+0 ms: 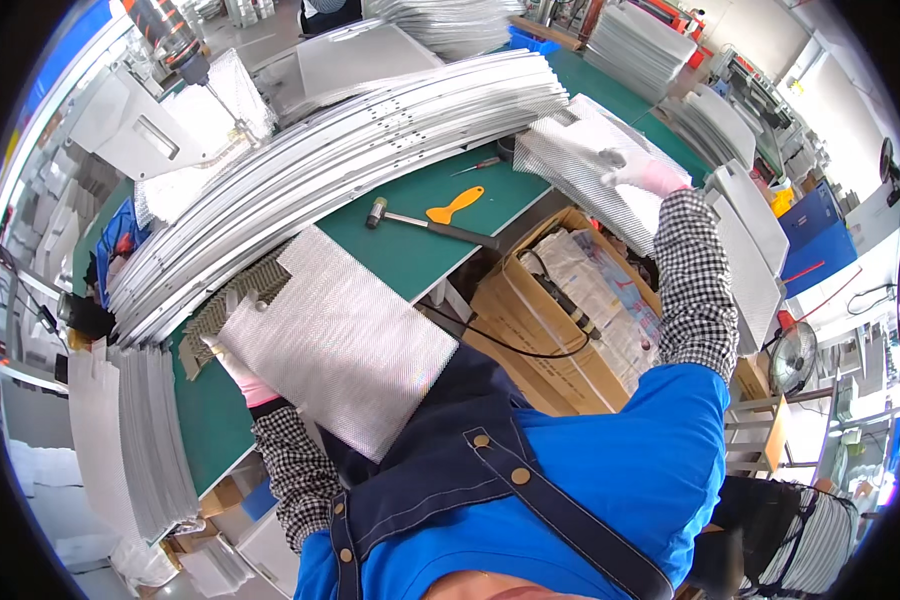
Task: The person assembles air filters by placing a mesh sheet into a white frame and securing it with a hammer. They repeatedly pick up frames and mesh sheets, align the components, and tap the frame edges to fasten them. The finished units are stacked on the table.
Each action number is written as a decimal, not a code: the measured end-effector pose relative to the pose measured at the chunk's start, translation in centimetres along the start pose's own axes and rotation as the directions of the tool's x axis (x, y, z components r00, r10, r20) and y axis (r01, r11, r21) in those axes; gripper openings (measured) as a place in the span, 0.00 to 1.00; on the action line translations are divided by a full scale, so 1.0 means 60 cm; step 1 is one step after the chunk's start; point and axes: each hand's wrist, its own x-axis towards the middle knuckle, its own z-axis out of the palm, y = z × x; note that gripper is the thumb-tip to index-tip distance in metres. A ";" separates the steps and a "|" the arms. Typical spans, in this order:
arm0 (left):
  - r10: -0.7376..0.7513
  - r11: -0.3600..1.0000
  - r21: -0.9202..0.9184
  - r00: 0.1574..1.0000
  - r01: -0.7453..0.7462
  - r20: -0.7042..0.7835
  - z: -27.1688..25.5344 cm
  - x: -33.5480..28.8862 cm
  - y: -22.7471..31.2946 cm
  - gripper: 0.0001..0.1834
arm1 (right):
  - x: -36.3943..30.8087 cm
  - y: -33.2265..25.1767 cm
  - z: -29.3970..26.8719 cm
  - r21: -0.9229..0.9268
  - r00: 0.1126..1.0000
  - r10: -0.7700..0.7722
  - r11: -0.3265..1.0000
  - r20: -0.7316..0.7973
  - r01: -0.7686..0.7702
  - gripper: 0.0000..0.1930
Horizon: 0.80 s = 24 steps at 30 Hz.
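Observation:
My left hand (pixel 234 368), in a white glove with a pink cuff, grips the left edge of a silver perforated mesh sheet (pixel 355 335). This sheet lies tilted in front of my apron and has a notched corner; it partly hides the fingers. Stretched out to the right, my right hand (pixel 642 172) is gloved alike. Its fingers close on a second mesh sheet (pixel 560 150) at the table's right end. Between the hands, a hammer (pixel 425 225), a yellow scraper (pixel 456 205) and a small screwdriver (pixel 475 166) rest on the green table (pixel 370 260).
Long curved stacks of white metal strips (pixel 370 130) run across the table's far side. An open cardboard box (pixel 540 330) stands below the table edge, a black cable beside it. A power drill (pixel 170 40) hangs at upper left. Stacked panels (pixel 140 430) stand at left.

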 end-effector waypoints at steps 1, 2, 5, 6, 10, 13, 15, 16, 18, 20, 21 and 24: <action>0.012 1.000 0.014 1.000 -0.012 -0.015 -0.004 -0.005 0.006 0.60 | -0.016 -0.046 -0.040 0.050 0.998 0.050 0.997 0.046 -0.052 0.33; 0.024 0.999 0.026 0.999 -0.024 -0.028 -0.005 -0.009 0.012 0.59 | -0.029 -0.081 -0.073 0.095 0.991 0.097 0.990 0.092 -0.106 0.30; 0.006 1.000 -0.007 1.000 -0.006 0.003 0.014 -0.004 0.003 0.58 | -0.079 -0.123 -0.138 -0.559 0.688 -0.117 0.686 -0.717 -0.465 0.18; 0.003 1.000 -0.011 1.000 -0.003 0.010 0.014 -0.009 0.004 0.57 | -0.100 -0.148 -0.150 -0.553 0.491 -0.290 0.615 -0.821 -0.562 0.14; 0.039 0.998 -0.048 0.999 -0.040 -0.027 0.030 -0.034 0.024 0.52 | -0.109 -0.235 -0.038 -0.128 -0.073 -0.126 0.992 -0.989 0.019 0.18; -0.006 0.988 -0.152 0.997 -0.006 -0.076 0.038 -0.036 0.008 0.49 | -0.133 -0.290 0.116 0.302 0.457 0.124 0.891 -0.881 0.340 0.25; -0.032 0.988 -0.150 0.994 0.017 -0.100 0.039 -0.018 0.003 0.51 | -0.103 -0.335 0.230 0.584 0.818 0.106 0.752 -0.566 0.306 0.27; -0.013 0.994 -0.109 0.999 0.007 -0.053 0.029 -0.015 0.007 0.52 | -0.117 -0.431 0.268 0.878 0.956 0.123 0.440 -0.267 0.189 0.28; -0.019 0.997 -0.081 0.988 0.007 -0.151 0.003 -0.012 0.009 0.53 | -0.078 -0.450 0.365 0.919 0.973 -0.228 0.374 -0.043 0.128 0.26; -0.034 0.997 -0.074 0.966 0.015 -0.257 -0.011 -0.012 0.011 0.54 | -0.067 -0.516 0.401 0.979 0.900 -0.416 0.197 0.132 -0.052 0.24; -0.051 0.995 -0.097 0.954 0.023 -0.296 -0.011 -0.016 0.012 0.56 | -0.076 -0.545 0.396 0.951 0.900 -0.390 0.299 0.197 -0.079 0.22; -0.068 0.982 -0.180 0.997 0.059 -0.041 0.009 -0.013 0.023 0.57 | -0.051 -0.550 0.425 0.933 0.850 -0.457 0.346 0.263 -0.103 0.21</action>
